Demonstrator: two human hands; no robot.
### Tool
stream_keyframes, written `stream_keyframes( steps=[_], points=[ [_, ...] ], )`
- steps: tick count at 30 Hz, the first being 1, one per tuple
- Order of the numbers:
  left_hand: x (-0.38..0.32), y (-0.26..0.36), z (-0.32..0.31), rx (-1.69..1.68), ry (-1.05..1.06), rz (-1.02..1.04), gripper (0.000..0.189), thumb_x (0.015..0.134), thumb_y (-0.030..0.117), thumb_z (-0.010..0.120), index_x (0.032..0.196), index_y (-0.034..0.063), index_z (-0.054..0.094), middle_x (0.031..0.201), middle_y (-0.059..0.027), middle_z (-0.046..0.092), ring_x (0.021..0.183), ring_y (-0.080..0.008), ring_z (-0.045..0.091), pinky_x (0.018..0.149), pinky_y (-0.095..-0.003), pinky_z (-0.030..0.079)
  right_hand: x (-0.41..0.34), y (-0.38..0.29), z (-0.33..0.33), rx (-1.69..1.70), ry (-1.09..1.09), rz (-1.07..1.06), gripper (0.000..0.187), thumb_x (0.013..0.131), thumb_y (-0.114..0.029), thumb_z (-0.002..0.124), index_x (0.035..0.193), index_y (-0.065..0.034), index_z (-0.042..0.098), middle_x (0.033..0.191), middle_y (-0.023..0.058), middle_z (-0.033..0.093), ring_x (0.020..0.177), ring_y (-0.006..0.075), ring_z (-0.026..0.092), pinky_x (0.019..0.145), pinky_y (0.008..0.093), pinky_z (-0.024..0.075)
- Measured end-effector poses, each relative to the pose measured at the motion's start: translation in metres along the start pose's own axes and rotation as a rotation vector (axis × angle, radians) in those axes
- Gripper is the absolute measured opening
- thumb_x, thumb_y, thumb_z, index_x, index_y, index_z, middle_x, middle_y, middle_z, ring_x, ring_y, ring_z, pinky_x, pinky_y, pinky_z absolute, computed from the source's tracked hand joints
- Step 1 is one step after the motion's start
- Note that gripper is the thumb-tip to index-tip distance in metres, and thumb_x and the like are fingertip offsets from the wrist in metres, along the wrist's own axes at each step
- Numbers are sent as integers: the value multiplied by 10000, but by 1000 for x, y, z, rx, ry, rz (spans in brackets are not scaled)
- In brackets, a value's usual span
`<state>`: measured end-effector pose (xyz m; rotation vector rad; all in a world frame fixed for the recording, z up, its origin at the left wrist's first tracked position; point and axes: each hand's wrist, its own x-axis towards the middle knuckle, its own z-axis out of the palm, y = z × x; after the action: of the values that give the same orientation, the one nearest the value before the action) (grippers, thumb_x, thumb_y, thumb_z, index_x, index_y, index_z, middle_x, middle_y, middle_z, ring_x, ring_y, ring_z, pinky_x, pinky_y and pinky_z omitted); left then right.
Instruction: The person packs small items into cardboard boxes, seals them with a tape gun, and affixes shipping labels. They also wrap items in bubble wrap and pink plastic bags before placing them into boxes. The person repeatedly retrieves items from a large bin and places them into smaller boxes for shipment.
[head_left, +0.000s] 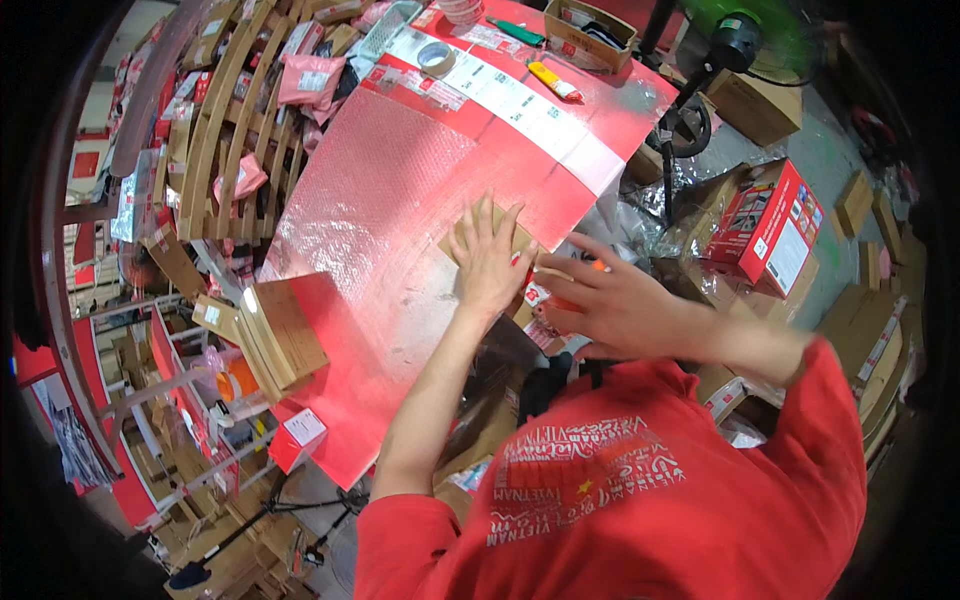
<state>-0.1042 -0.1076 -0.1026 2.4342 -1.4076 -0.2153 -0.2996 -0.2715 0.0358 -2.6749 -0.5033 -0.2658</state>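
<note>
My left hand (486, 271) lies palm down with spread fingers on a small brown cardboard package (523, 238) at the red table's near edge. It presses on the package without gripping it. My right hand (600, 300), slightly blurred, is just to the right with its fingers extended and apart. Beneath and between those fingers show an orange object (564, 306) and a bit of red-and-white printed tape (535, 293). My right hand partly hides both, so I cannot tell whether it touches them.
Bubble wrap (375, 165) covers part of the red table (360, 420). Beyond are a tape roll (436, 58), a yellow utility knife (553, 81) and an open carton (589, 37). Stacked flat cardboard boxes (289, 334) stand left. A fan (735, 41) and a red box (769, 229) are right.
</note>
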Motion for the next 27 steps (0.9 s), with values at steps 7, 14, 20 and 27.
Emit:
stream_keyframes(
  steps=[7, 14, 20, 27],
  points=[
    [7, 19, 5, 91, -31, -46, 617, 926, 536, 797, 1406, 160, 704, 1786, -173, 355, 1683, -497, 203, 1335, -734, 103, -35, 161, 25, 392, -421, -400, 755, 906, -281, 832, 1616, -321, 577, 1231, 155, 667, 1064, 353, 752, 801, 505, 640],
    [12, 16, 7, 117, -52, -89, 670, 865, 551, 828, 1417, 193, 703, 1785, -166, 375, 1689, -490, 205, 1348, -717, 80, -110, 281, 188, 369, -484, -329, 709, 942, -218, 763, 1595, -454, 615, 1376, 151, 641, 1163, 385, 721, 970, 489, 632],
    [10, 22, 10, 146, -39, -142, 990, 847, 641, 839, 1680, 223, 506, 1819, -231, 292, 1697, -512, 175, 1340, -736, 66, -108, 155, 374, 696, -405, -117, 522, 878, -376, 783, 1279, -48, 716, 1218, 302, 727, 1078, 480, 754, 901, 581, 622],
    [-3, 71, -7, -76, -42, -952, 1451, 793, 579, 955, 1822, 78, 64, 1819, -390, 106, 1629, -656, 203, 1339, -717, 185, -95, 96, 290, 300, -633, 66, 382, 863, -308, 784, 1170, -83, 814, 1157, 241, 772, 968, 416, 796, 870, 552, 645]
  ],
)
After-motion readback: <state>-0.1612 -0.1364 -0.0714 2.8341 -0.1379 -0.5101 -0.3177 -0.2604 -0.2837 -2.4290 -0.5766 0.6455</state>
